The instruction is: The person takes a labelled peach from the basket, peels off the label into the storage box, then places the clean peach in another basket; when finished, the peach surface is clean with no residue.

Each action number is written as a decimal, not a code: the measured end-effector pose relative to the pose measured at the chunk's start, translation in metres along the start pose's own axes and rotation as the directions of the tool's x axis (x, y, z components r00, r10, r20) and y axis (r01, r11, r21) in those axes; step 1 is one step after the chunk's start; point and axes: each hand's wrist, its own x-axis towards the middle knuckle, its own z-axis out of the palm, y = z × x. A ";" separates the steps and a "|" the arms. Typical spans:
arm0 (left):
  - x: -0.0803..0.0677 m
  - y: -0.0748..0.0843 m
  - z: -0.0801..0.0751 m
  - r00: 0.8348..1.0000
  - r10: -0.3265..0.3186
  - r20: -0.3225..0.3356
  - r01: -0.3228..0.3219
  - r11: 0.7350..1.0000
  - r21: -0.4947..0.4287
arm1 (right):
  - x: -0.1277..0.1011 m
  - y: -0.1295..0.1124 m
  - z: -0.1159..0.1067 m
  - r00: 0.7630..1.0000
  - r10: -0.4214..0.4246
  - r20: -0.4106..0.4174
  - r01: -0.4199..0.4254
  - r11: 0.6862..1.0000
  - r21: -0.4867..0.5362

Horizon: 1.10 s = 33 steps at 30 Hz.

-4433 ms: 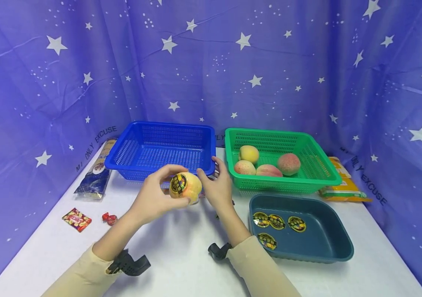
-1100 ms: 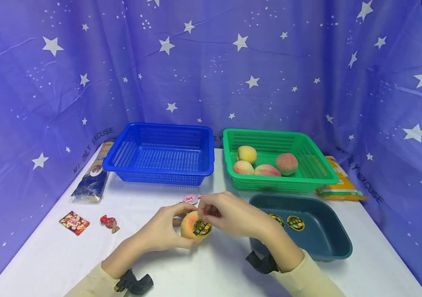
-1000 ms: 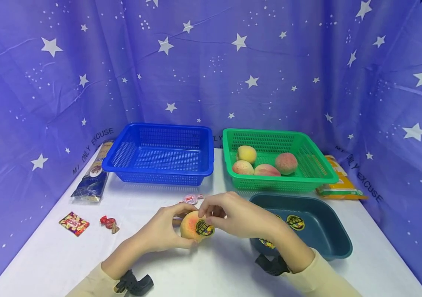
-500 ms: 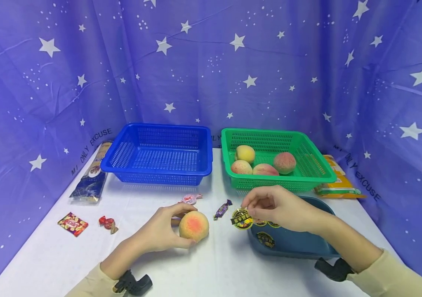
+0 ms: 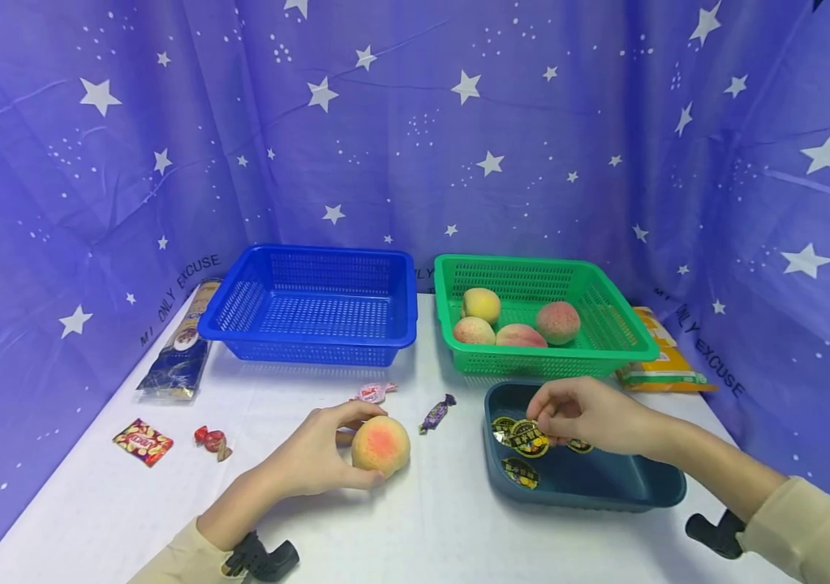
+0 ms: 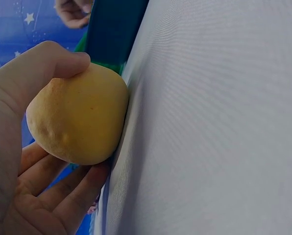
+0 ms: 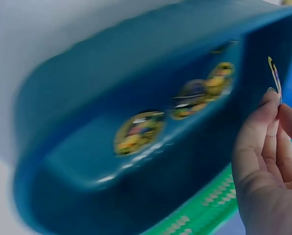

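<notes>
Head view, nearest first: my left hand [image 5: 312, 458] curls round a peach [image 5: 381, 445] that sits on the white table [image 5: 400, 535], thumb over its top and fingers underneath its far side. The left wrist view shows the same grip from close in, the peach [image 6: 77, 117] pressed between my thumb and fingers and touching the cloth.

To the right, my right hand [image 5: 586, 415] hangs over the dark tray [image 5: 648, 487], and its fingertips pinch a round sticker [image 5: 529, 439] just above the tray floor. I cannot tell whether the sticker already touches the bottom. In the right wrist view the sticker [image 7: 274, 73] shows edge-on, pinched between my fingertips [image 7: 263, 105] at the tray's rim [image 7: 136, 58]. More stickers [image 5: 519, 473] lie flat inside the tray, one nearer me and others under my hand.

Between the peach and the tray lies a purple candy [image 5: 436, 412], and a pink candy [image 5: 374, 392] lies just behind the peach. Off to the left are a red candy [image 5: 212, 438] and a small snack packet [image 5: 142, 441].

Farther back stand two baskets side by side: the blue basket [image 5: 308, 304] on the left, the green basket [image 5: 539, 312] on the right with four peaches [image 5: 509, 322] in it. A long dark packet [image 5: 182, 357] lies left of the blue basket, and a yellow bag [image 5: 666, 365] lies right of the green one. Behind all hangs a starred curtain [image 5: 415, 122].
</notes>
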 end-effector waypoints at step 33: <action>0.000 0.000 0.000 1.000 -0.001 0.017 0.002 1.000 -0.012 | -0.029 0.016 -0.015 0.998 -0.050 -0.036 0.034 0.934 -0.356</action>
